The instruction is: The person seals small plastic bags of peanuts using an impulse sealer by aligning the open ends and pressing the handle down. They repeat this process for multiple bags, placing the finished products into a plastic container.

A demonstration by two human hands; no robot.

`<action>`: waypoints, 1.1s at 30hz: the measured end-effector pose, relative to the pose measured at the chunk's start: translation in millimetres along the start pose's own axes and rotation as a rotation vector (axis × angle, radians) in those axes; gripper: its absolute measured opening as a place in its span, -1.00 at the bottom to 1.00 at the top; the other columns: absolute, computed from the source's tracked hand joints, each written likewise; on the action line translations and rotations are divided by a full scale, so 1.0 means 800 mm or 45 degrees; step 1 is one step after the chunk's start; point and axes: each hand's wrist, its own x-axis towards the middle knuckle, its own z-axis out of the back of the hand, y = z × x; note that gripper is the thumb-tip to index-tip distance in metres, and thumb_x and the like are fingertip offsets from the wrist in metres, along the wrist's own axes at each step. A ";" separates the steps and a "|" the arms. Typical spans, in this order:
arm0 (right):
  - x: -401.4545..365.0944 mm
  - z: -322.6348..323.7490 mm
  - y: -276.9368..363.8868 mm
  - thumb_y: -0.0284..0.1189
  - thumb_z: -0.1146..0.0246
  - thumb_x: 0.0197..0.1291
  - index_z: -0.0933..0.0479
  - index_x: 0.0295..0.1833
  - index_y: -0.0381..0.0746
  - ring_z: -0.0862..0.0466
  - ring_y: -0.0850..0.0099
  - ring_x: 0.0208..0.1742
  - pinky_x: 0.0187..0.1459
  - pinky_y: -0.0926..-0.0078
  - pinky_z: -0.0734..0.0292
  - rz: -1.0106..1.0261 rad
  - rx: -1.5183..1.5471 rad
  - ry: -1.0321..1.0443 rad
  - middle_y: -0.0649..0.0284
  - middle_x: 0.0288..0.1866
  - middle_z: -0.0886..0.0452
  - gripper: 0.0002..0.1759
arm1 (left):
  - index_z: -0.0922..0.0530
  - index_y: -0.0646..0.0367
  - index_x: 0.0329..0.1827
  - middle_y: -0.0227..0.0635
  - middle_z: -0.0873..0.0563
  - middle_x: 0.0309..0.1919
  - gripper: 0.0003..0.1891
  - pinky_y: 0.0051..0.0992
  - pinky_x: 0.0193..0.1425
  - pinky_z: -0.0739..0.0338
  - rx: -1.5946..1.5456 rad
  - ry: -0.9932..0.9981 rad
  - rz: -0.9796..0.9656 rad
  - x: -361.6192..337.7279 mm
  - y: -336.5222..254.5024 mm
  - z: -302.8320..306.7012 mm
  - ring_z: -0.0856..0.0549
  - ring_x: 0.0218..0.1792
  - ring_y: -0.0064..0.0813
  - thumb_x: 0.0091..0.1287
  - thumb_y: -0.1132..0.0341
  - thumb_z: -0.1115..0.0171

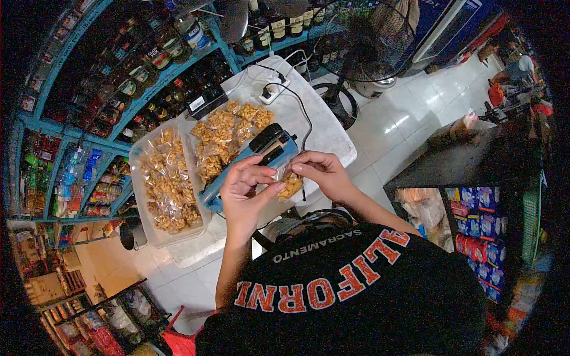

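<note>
Left hand (243,196), right hand (323,172) pinch snack bag (291,186) at sealer (264,155) (bar likely hot): crooked mouth risks leaky seal.

I see a clear tub (169,184) full of little snack packs on a white table (323,133). More packs lie in a pile (228,133) just beside it. A white plug box (272,92) sits near the far edge with a black cord (304,115). A black fan (362,41) stands on the white floor (409,127). Blue shelves (148,71) hold many bottles.
</note>
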 end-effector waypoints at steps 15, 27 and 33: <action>0.001 -0.014 0.008 -0.41 0.00 0.22 -0.47 -0.27 -0.35 -0.45 0.63 -0.27 -0.18 0.67 -0.34 0.131 -0.090 -0.108 0.32 -0.37 -0.52 -0.78 | -0.36 0.25 -0.01 -0.22 -0.58 -0.29 -0.52 -0.66 -0.24 -0.44 -0.158 -0.271 -0.212 -0.003 0.008 0.003 -0.54 -0.35 -0.61 -0.05 0.67 -0.23; 0.003 -0.014 0.011 -0.50 -0.08 0.15 -0.47 -0.27 -0.35 -0.47 0.59 -0.26 -0.21 0.66 -0.36 0.291 -0.399 -0.112 0.26 -0.32 -0.51 -0.87 | -0.61 0.19 -0.46 -0.35 -0.62 -0.51 -0.92 -0.56 -0.16 -0.32 0.587 -0.041 -0.204 0.005 -0.004 -0.012 -0.51 -0.32 -0.45 -0.06 0.46 -0.28; 0.007 -0.009 0.014 -0.48 -0.19 0.04 -0.54 -0.26 -0.30 -0.51 0.51 -0.23 -0.18 0.60 -0.38 0.258 -0.185 0.056 0.24 -0.33 -0.57 -0.85 | -0.62 0.14 -0.45 -0.40 -0.62 -0.50 -0.90 -0.45 -0.08 -0.31 0.901 -0.033 -0.574 0.012 -0.016 -0.012 -0.49 -0.27 -0.41 -0.07 0.45 -0.30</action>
